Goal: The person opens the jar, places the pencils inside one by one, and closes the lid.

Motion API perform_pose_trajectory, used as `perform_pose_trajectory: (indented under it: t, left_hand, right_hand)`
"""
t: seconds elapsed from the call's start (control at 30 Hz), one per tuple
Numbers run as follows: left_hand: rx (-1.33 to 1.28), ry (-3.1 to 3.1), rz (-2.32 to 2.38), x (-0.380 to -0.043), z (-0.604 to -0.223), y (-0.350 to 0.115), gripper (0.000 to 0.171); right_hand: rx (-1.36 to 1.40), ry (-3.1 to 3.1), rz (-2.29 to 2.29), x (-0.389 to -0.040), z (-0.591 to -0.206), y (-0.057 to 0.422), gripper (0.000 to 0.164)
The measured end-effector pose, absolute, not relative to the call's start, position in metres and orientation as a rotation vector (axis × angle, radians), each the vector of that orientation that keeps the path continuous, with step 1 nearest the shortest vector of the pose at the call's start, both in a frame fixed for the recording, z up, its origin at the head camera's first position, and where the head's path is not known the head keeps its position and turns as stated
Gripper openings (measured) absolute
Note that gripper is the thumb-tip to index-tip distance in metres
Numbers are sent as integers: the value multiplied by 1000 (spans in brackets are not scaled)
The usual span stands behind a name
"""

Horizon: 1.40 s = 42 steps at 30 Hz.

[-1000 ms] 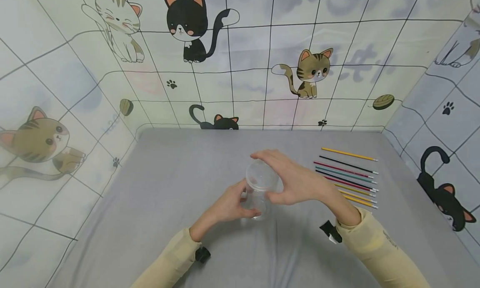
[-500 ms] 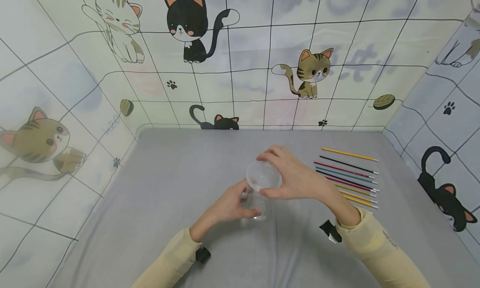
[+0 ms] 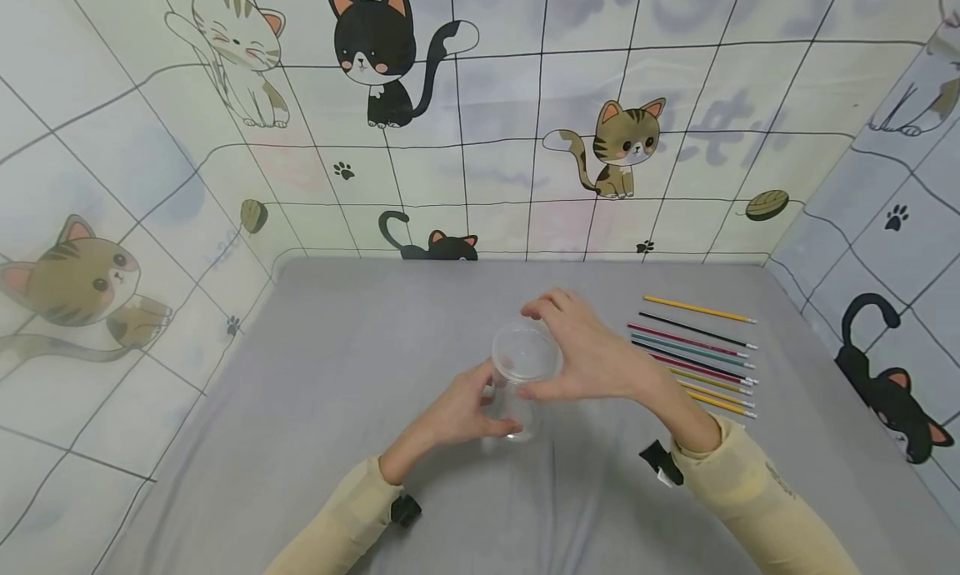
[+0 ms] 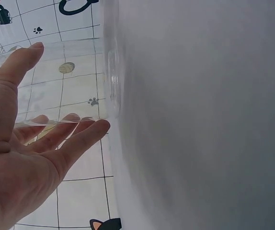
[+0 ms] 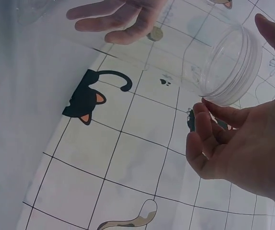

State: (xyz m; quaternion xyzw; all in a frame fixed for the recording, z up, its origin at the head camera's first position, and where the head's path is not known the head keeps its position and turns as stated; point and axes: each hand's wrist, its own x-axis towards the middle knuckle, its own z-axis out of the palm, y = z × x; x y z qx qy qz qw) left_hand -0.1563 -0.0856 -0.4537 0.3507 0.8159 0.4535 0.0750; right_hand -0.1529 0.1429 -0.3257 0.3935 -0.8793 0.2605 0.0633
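A clear plastic jar [image 3: 517, 417] stands upright on the grey cloth in the middle of the head view, its round see-through lid [image 3: 527, 354] on top. My left hand [image 3: 457, 404] holds the jar's body low down, thumb on the near side. The left wrist view shows the left fingers [image 4: 82, 139] along one side of the jar wall [image 4: 61, 91] and the thumb on the other. Around the lid's right side curls my right hand [image 3: 588, 354], thumb at the near edge and fingers at the far edge. The right wrist view shows a fingertip at the lid's rim [image 5: 243, 67].
Several pencils [image 3: 697, 350] lie in a row on the right of the grey cloth [image 3: 360, 333], yellow, black, red and teal. Walls printed with cats [image 3: 375, 42] rise at the back and both sides.
My right hand has turned a little around the lid: its far fingers have shifted right and its thumb left. The left hand and the jar have stayed in place.
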Motion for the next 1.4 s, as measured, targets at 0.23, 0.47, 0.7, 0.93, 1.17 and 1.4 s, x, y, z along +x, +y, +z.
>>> perform_pose_trajectory:
  t: [0.23,0.47,0.7,0.93,1.17,1.4]
  left_hand:
    - [1051,2454,1365,-157,-454,-86,73]
    - [1072,2454,1357,-157,-455,-86,72]
    - [1072,2441,1363,-156,-455,-87,72]
    - [1061,2440,1364,-156,-454,-87,76]
    - [1065,2456,1354,-155,-454,-85,73]
    - [1055,2460,1351,-155,-454,-85,71]
  right_hand:
    - [1159,-2661,787,-153,-326,143,61]
    - [1236,-2648,775,-154,-326,143,60]
    - [1307,-2624,801,-155,-326,143,61]
    - [1350,-2591,820,-157,-326,144,63]
    - [1349,-2546,832,-156,-325,144,63]
    - [1325,-2542,864,-153,-321,147,64]
